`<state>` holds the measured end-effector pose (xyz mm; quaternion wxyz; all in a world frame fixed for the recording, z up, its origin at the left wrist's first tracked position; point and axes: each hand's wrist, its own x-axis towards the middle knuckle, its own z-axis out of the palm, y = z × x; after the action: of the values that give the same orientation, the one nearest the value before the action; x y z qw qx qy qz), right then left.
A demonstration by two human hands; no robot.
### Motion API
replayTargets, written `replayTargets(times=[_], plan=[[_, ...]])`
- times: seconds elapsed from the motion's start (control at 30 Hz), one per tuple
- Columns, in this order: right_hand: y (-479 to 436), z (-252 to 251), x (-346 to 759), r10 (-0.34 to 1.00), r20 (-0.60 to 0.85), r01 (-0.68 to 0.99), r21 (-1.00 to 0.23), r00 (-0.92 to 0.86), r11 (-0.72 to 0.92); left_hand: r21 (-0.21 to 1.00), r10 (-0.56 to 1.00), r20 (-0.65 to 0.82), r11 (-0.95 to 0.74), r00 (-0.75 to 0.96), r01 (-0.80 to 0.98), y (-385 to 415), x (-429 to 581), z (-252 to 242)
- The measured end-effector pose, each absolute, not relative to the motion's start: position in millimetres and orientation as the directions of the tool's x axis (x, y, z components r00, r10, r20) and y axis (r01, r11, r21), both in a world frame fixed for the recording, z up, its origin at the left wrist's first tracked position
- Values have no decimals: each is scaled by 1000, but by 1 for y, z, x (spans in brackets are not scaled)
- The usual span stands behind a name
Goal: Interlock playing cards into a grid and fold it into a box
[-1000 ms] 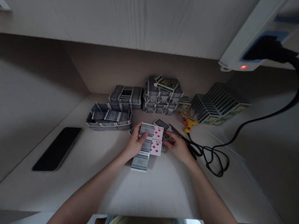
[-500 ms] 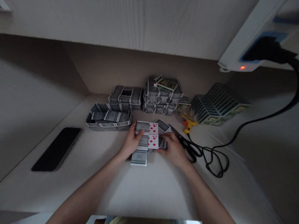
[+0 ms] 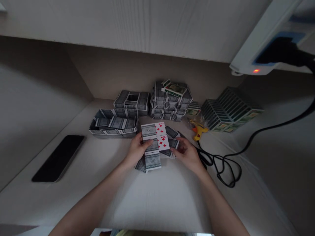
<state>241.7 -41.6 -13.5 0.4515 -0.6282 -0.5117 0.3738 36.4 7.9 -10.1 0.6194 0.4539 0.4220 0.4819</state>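
My left hand (image 3: 137,147) grips a panel of playing cards (image 3: 152,144), thumb on top. Several cards in it overlap, with patterned grey-green backs, and a seven and an eight of diamonds show face up along its right side. The panel is tilted over the table. My right hand (image 3: 185,152) has thumb and fingertips at the edge of a dark-backed playing card (image 3: 173,143), to the right of the panel. More loose cards (image 3: 171,131) lie around it, partly covered. Another card (image 3: 141,165) pokes out under the panel's lower left.
Behind stand an open card-built box (image 3: 114,133) with cards inside and more card-built boxes (image 3: 169,101). A yellow glue gun (image 3: 199,131), its black cable, black-handled scissors (image 3: 204,157) and stacked card packs (image 3: 221,111) are at right. A phone (image 3: 57,159) lies left.
The panel has shifted slightly up and right and turned in my left hand. My right hand has drawn a little to the right, and more of the dark-backed cards show.
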Motion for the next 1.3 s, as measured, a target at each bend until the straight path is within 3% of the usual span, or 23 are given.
replayTargets(times=[0.13,0.27,0.47,0.6,0.67,0.83,1.1,1.3], plan=[[-45,-2,243,934,219,522,-852,283,41,955,985,-74,116,157,-275,7,37,-6],[-46,-3,245,914,195,521,-853,357,-21,965,996,-54,71,74,-254,6,37,-5],[-41,-6,241,957,12,193,-980,291,-47,993,998,12,-18,-55,-118,9,35,-7],[-47,2,238,950,21,-93,-994,313,53,992,988,55,-71,-147,-106,12,31,-7],[-52,5,236,976,6,-163,-986,217,43,991,982,71,-89,-172,-102,13,29,-5],[-59,4,228,999,-33,0,-999,-21,-33,990,977,49,-76,-208,-121,13,29,0],[-59,-4,216,990,-78,116,-991,-116,-64,980,954,69,-119,-291,-160,15,28,1],[-59,-2,220,998,-35,104,-994,-56,-29,975,947,61,-124,-314,-186,17,27,1]])
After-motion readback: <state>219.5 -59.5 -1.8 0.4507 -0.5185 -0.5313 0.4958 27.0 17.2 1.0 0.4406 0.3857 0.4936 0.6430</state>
